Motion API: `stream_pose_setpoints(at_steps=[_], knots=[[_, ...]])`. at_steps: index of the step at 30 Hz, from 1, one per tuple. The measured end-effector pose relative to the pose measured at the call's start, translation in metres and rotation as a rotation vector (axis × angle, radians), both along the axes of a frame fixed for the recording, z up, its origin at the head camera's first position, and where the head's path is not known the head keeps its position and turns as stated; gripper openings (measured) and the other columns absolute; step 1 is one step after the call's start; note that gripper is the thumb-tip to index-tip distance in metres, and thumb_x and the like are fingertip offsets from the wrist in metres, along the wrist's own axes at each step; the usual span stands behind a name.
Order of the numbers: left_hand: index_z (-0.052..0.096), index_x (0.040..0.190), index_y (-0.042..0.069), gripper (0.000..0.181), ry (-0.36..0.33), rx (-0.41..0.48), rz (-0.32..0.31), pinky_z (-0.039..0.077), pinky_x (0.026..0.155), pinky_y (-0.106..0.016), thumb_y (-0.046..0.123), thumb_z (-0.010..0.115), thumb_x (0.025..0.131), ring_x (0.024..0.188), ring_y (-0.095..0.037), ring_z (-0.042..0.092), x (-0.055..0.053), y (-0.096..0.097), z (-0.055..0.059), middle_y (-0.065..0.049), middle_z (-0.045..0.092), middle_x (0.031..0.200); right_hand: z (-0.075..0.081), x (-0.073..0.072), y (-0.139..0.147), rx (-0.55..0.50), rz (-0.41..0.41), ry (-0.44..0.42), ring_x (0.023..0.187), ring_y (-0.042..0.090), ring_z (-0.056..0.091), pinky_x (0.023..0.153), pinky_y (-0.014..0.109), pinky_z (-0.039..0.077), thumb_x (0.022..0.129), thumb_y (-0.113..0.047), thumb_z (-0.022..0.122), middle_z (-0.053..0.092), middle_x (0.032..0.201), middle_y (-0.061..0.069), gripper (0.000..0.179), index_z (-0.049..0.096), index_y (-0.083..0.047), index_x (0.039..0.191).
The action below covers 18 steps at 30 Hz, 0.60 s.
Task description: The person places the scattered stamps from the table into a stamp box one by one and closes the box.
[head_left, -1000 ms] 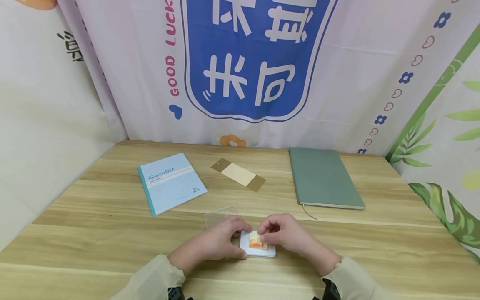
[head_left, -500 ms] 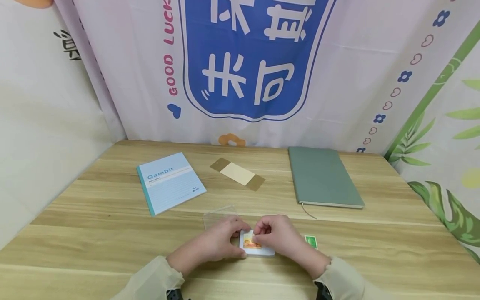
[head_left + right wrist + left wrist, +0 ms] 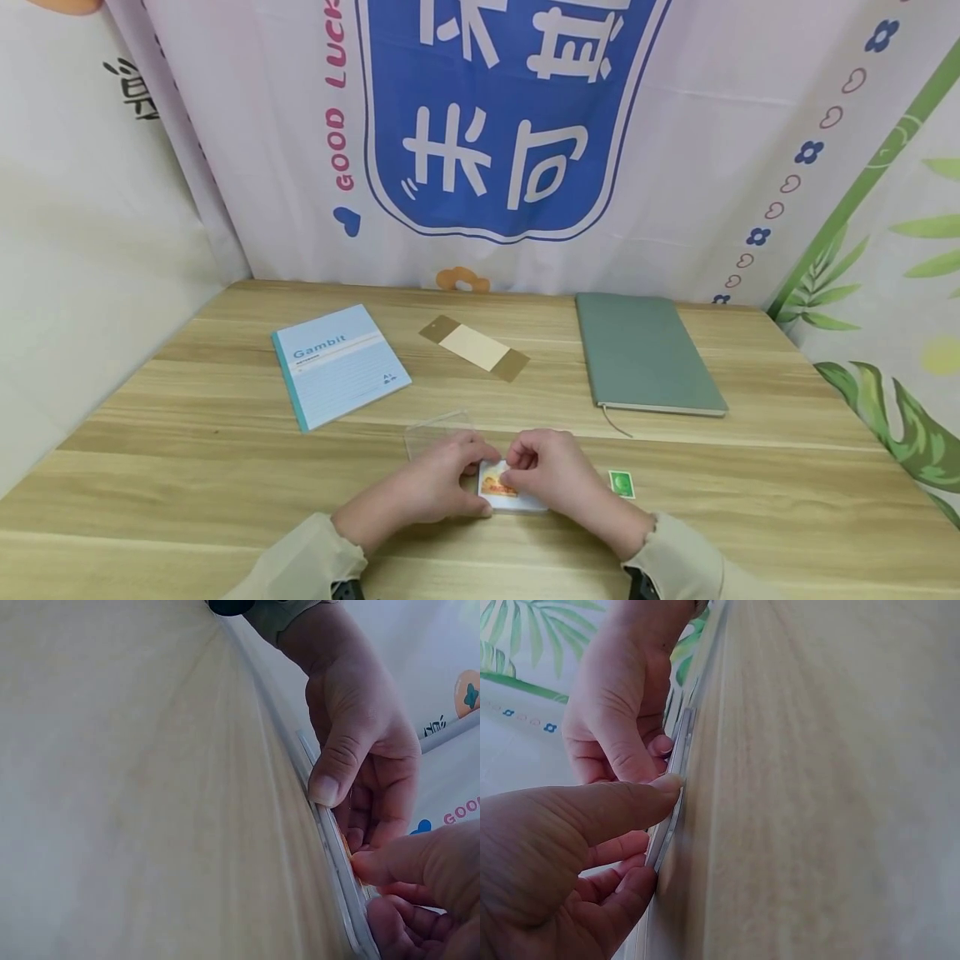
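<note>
– How far along is it?
– The orange-and-yellow picture slip [image 3: 492, 483] lies at the left of the white pad [image 3: 517, 503], apparently nearly placed; not yet released.
– How does it look?
– Small, squarish, flat, partly covered.
– And the hands?
– The right hand [image 3: 558, 470] pinches its right edge; the left hand [image 3: 444, 477] grips the pad's left side.
– Anything beyond?
– A green stamp [image 3: 621, 484], loose on the table [image 3: 187, 483].
</note>
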<state>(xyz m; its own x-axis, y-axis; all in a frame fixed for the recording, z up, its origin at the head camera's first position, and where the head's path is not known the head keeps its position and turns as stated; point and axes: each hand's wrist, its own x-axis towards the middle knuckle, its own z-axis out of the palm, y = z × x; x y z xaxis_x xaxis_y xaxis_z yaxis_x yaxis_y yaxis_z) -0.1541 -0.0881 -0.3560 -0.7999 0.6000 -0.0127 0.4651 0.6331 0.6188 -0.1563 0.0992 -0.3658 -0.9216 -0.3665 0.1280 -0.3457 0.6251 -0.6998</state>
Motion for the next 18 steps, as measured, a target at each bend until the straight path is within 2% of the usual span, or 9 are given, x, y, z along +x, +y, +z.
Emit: stream_pose_setpoints(at_steps=[4,10,18], knots=[[0.061,0.112,0.006,0.048,-0.002,-0.009,0.006,0.044,0.078,-0.026,0.02,0.08,0.07,0.089,-0.012,0.049,0.0,0.0,0.0,0.001,0.052,0.099,0.001,0.001,0.002,-0.027,-0.023,-0.016,0.063,0.007,0.049,0.056,0.019,0.043,0.075,-0.009,0.073,0.056,0.067,-0.006,0.012,0.062,-0.013,0.07],[0.061,0.113,0.006,0.048,-0.008,-0.015,0.009,0.044,0.079,-0.026,0.02,0.08,0.07,0.09,-0.012,0.05,0.0,0.0,0.001,0.002,0.052,0.101,0.012,0.002,0.013,-0.078,-0.121,-0.051,0.064,0.009,0.05,0.055,0.02,0.043,0.078,-0.012,0.072,0.058,0.068,-0.004,0.008,0.066,-0.012,0.075],[0.061,0.113,0.006,0.049,-0.004,-0.02,0.014,0.044,0.079,-0.026,0.02,0.08,0.07,0.089,-0.011,0.049,0.001,0.001,0.0,0.002,0.053,0.102,0.018,0.003,0.046,-0.121,-0.165,-0.07,0.073,0.011,0.053,0.063,0.021,0.046,0.08,-0.014,0.071,0.062,0.078,-0.001,0.009,0.068,-0.009,0.086]])
